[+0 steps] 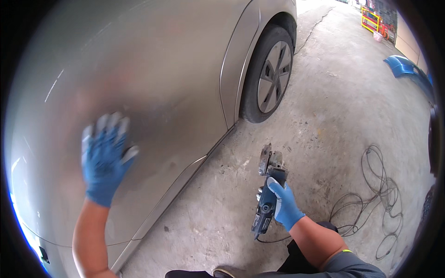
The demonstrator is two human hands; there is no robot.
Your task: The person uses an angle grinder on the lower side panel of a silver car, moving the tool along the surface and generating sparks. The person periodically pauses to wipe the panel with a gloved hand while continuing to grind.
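Observation:
My left hand [104, 162], in a blue glove with pale fingertips, lies flat against the grey car door [171, 106], fingers stretched upward. Around and above it the panel looks dull and darkened, with light scratches farther left. In my right hand [283, 200], gloved the same way, is a dark angle grinder [265, 208]. My fingers wrap round its body, and its head with the disc points away from me, above the concrete floor and apart from the car. Whether the disc is turning I cannot tell.
A car wheel [273, 74] stands beyond the door. The grinder's dark cord [382, 192] lies in loose loops on the concrete floor [324, 120] at right. A blue car body part [401, 67] and a yellow frame [370, 20] are at the far right. My shoe [223, 272] shows below.

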